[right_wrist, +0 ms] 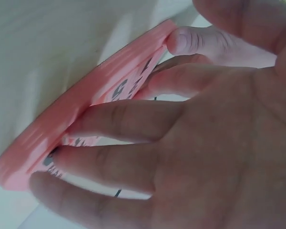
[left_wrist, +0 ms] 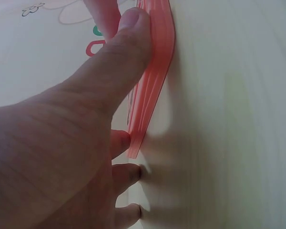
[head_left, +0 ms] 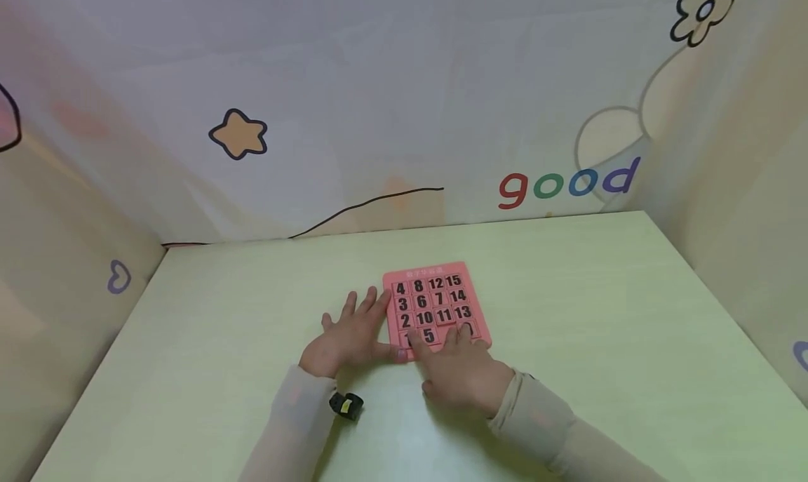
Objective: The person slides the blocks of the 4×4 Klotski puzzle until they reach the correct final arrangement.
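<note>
A pink sliding number puzzle (head_left: 424,301) lies flat on the table, slightly turned. Black numbers mark its tiles; fingers partly cover the bottom row. My left hand (head_left: 350,340) is spread at the puzzle's left side, its thumb on the near left corner and a fingertip against the left edge. In the left wrist view, that thumb lies against the pink frame (left_wrist: 155,71). From the near side, my right hand (head_left: 466,378) reaches over the puzzle, its extended fingertips on the bottom-row tiles. The right wrist view shows these fingers (right_wrist: 128,121) fairly straight across the near edge.
The pale green table (head_left: 587,313) extends around the puzzle on all sides. A printed cloth backdrop (head_left: 379,103) stands along its back, with side panels at left and right. A small black device (head_left: 346,405) sits at the left wrist.
</note>
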The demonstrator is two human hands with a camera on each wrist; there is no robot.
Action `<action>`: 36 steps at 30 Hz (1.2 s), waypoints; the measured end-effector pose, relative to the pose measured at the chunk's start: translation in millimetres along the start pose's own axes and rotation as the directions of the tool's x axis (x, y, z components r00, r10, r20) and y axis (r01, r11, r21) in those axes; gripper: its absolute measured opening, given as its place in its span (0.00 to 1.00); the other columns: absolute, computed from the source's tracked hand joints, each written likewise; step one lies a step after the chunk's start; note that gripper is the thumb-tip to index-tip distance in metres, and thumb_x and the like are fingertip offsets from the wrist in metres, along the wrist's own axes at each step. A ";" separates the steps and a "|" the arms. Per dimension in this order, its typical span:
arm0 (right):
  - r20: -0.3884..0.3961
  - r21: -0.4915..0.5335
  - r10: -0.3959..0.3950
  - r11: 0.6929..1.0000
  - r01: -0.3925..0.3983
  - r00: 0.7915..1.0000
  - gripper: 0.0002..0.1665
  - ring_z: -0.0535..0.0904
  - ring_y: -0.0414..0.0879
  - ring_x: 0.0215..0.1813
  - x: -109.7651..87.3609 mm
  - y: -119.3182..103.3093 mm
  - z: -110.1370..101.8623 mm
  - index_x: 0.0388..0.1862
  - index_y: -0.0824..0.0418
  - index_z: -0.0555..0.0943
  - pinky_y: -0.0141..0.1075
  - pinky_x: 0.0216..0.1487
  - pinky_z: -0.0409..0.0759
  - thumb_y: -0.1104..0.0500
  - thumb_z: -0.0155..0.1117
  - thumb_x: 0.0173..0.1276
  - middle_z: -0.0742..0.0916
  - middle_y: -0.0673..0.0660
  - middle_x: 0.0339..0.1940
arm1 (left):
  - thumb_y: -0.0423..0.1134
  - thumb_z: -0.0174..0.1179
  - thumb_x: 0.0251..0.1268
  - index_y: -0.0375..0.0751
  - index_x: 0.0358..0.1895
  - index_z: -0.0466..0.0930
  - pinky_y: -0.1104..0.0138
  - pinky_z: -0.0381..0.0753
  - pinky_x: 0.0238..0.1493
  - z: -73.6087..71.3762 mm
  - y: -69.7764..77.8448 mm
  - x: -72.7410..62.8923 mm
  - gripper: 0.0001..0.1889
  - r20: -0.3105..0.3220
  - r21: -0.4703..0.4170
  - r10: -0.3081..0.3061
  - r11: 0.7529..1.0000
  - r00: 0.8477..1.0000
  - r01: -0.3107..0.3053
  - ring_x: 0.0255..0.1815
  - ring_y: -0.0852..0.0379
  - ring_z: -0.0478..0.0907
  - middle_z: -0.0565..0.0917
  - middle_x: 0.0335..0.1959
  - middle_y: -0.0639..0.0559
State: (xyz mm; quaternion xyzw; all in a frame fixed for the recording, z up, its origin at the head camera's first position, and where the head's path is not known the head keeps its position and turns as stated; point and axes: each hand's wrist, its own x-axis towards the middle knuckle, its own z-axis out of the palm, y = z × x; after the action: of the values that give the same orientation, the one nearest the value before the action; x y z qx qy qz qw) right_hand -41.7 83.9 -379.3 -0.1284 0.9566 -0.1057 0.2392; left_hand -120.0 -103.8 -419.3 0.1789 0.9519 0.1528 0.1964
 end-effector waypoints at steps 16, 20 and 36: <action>-0.055 -0.018 -0.154 0.988 0.153 0.987 0.40 0.56 0.76 0.74 -7.7 2.3 2.1 0.82 0.49 0.60 0.67 0.69 0.61 0.52 0.61 0.75 0.55 0.73 0.80 | 0.76 0.66 0.48 0.54 0.84 0.43 0.25 0.41 0.66 -1.3 -0.2 -1.9 0.63 0.016 -0.017 -0.026 1.000 1.000 0.027 0.81 0.34 0.35 0.43 0.83 0.45; -0.080 -0.019 -0.176 0.984 0.175 0.981 0.38 0.58 0.77 0.73 -7.5 3.5 2.8 0.82 0.50 0.60 0.67 0.69 0.59 0.54 0.59 0.76 0.55 0.71 0.81 | 0.75 0.66 0.49 0.53 0.84 0.43 0.25 0.42 0.65 -0.8 0.1 -1.7 0.63 0.018 -0.016 -0.021 1.000 1.000 0.022 0.81 0.34 0.35 0.43 0.83 0.45; -0.077 0.004 -0.321 0.946 0.323 0.944 0.33 0.57 0.64 0.78 3.2 8.1 1.6 0.80 0.50 0.64 0.64 0.71 0.59 0.52 0.55 0.78 0.62 0.65 0.80 | 0.69 0.66 0.56 0.55 0.84 0.43 0.24 0.41 0.65 -0.2 1.0 -1.7 0.58 0.011 0.003 -0.023 1.000 1.000 0.023 0.81 0.34 0.34 0.43 0.83 0.46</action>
State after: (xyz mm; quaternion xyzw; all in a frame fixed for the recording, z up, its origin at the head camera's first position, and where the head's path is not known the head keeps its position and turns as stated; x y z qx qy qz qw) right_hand -45.3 90.4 -384.2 -0.2768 0.9303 -0.1560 0.1834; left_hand -118.4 -103.7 -418.2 0.1689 0.9530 0.1482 0.2032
